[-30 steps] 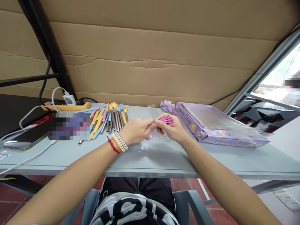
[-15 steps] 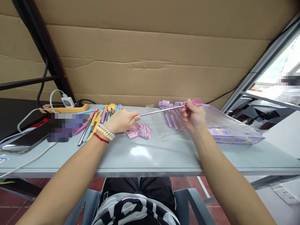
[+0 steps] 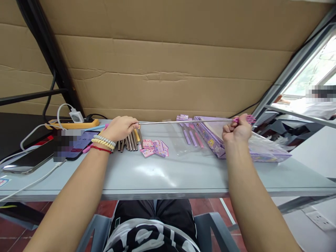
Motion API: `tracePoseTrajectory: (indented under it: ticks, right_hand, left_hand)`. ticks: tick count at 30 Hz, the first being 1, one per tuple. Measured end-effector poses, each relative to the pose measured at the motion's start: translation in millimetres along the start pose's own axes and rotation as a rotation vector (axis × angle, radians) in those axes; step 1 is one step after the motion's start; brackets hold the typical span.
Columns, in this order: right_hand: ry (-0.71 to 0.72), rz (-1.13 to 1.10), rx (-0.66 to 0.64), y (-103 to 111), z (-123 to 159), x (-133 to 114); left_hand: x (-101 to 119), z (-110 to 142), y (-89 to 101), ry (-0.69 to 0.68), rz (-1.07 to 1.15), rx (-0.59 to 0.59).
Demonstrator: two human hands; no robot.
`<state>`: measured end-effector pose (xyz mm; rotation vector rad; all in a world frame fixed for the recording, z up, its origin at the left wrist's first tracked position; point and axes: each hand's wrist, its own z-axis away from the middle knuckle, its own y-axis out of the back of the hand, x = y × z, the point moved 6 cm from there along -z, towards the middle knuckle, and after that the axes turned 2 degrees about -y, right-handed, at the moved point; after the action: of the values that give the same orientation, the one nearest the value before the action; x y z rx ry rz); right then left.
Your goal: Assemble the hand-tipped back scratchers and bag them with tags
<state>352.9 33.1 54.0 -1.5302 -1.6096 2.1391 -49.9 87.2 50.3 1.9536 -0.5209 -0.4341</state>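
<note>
Left hand (image 3: pixel 119 129) and right hand (image 3: pixel 237 131) have drawn farther apart, both closed on the metal rod (image 3: pixel 181 122) between them — best pulled straight.

1. Closest to the left hand (image 3: pixel 120 128), a pale grey coiled hair tie (image 3: pixel 104 139) circles the wrist.
2. Against it sits a pale yellow coiled hair tie (image 3: pixel 103 142).
3. Next up the arm comes a thin red cord bracelet (image 3: pixel 100 149).
4. The right hand (image 3: pixel 239 131) and both forearms (image 3: pixel 254 196) are bare.
5. The top (image 3: pixel 151 235) bears bold, curving black and white shapes.
6. Black bottoms (image 3: pixel 135 209) show white piping (image 3: pixel 114 211) along the outer edges and a small pale-outlined rectangular patch (image 3: pixel 117 221) on the left thigh.
</note>
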Motion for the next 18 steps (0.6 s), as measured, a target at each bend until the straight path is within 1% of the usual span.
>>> tracePoseTrajectory:
  ticks: [2,5,9,11,14,18]
  right_hand:
    - [0.015,-0.012,0.059,5,-1,-2]
    - [0.04,-0.043,0.16,18,-7,-9]
    - [0.063,-0.115,0.222,30,-16,-19]
    - [0.082,-0.144,0.22,32,-17,-23]
    - [0.083,-0.143,0.192,29,-15,-25]
    - [0.039,-0.017,0.089,20,-12,-20]
  left_hand:
    - [-6,1,1.4,0.026,-0.04,0.01]
    - [-23,4,3.6,0.092,-0.086,0.01]
    - [-45,11,8.3,0.178,-0.105,0.013]
    - [-51,13,12.1,0.214,-0.098,0.037]
    - [-53,15,16.8,0.247,-0.092,0.074]
    - [-62,19,16.2,0.302,-0.074,0.042]
